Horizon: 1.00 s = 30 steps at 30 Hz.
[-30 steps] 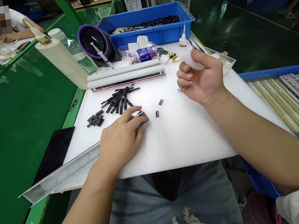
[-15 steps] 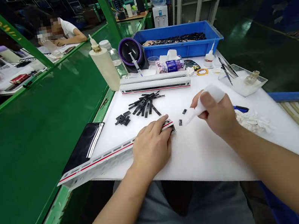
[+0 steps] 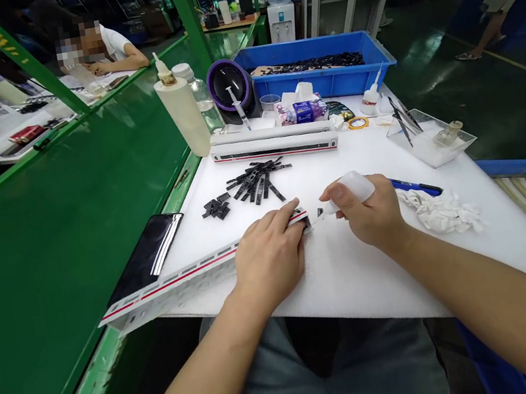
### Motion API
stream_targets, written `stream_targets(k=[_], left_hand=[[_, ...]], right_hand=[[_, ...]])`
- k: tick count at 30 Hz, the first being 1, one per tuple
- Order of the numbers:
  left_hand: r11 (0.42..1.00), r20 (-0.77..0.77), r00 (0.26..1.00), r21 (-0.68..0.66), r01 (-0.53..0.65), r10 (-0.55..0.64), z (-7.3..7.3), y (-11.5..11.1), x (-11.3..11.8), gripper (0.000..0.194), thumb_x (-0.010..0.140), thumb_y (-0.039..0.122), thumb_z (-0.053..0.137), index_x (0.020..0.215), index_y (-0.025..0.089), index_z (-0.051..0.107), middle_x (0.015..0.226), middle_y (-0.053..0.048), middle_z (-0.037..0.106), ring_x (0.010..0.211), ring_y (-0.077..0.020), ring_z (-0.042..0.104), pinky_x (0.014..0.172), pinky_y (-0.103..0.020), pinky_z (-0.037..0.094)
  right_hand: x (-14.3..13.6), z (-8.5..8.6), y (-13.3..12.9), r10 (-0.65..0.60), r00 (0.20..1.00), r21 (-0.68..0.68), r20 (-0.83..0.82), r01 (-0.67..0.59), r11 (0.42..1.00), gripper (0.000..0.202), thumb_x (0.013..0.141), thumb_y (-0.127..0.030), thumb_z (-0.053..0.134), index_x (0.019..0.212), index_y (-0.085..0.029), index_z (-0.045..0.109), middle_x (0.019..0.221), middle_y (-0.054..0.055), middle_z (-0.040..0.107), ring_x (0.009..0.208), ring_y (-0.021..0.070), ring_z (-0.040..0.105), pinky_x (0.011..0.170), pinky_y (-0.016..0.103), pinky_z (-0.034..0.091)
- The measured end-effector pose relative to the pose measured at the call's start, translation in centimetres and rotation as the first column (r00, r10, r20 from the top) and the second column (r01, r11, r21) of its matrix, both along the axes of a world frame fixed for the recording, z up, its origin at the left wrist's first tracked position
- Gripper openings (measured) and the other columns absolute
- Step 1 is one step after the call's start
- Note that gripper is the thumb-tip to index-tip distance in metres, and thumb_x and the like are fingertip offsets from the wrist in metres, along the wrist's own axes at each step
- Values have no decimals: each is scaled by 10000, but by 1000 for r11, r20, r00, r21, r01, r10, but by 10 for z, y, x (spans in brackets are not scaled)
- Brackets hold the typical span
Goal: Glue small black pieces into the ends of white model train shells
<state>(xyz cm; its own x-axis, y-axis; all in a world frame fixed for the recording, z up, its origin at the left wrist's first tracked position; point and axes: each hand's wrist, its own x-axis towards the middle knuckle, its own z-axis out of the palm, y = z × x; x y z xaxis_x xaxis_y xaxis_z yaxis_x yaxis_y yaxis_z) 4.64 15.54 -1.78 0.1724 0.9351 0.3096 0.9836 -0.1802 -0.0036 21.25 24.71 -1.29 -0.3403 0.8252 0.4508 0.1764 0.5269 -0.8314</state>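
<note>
Bottle (image 3: 358, 186) and nozzle have moved left since the earlier frame; the tip now stands just beside the right end of the shell (image 3: 194, 267). This places the nozzle within reach of that end and of the small black part (image 3: 320, 211) next to it. The frame does not show whether the tip touches either, or whether the second part lies behind the bottle.

Your right hand (image 3: 371, 212) is closed around the bottle, thumb along its side. Your left hand (image 3: 268, 250) lies over the shell near its right end, pinching it between thumb and fingers; it has stayed in place.

Note the edges: the shell runs left past the black panel (image 3: 144, 257), and its far end overhangs the surface (image 3: 358, 282). Beyond the left hand lie the black strips (image 3: 260, 182) and the chips (image 3: 217, 208). Right of the right hand lie the blue pen (image 3: 416, 186) and the tissue (image 3: 450, 211). Room for moving the right hand lies toward you, up to the front edge.
</note>
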Motion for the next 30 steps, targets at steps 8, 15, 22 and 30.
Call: stream_targets(k=[8,15,22,30], left_hand=[[999,2,1000,22,29,-29,0,1,-1,243,925,246,475,1004,217,703,1409,-12,541,1100,-237,606,873,-429,523],[999,0,1000,8,31,-31,0,0,0,251,940,245,458,1019,209,693,1410,-17,540,1118,-237,591,889,-427,506],[999,-11,999,16,33,-33,-1,0,0,247,941,240,459,1024,205,689,1413,-22,536,1122,-236,587,886,-428,505],[999,-28,999,15,35,-35,-1,0,0,250,935,223,458,1031,210,689,1404,-10,545,1107,-235,591,879,-421,501]], right_hand=[[-1,-1,0,-4,1000,-59,5,5,998,455,882,-564,556,636,-186,616,559,8,597,475,115,533,465,251,436],[-1,-1,0,-3,1000,-97,2,3,995,465,865,-588,566,635,-188,622,541,4,582,472,117,522,466,254,435],[-1,-2,0,11,1000,-110,-10,-12,994,463,862,-587,571,636,-186,624,561,9,593,475,113,514,471,256,439],[-2,-2,1,19,1000,-129,-19,-21,991,467,854,-597,574,629,-190,616,563,6,583,483,115,512,480,258,448]])
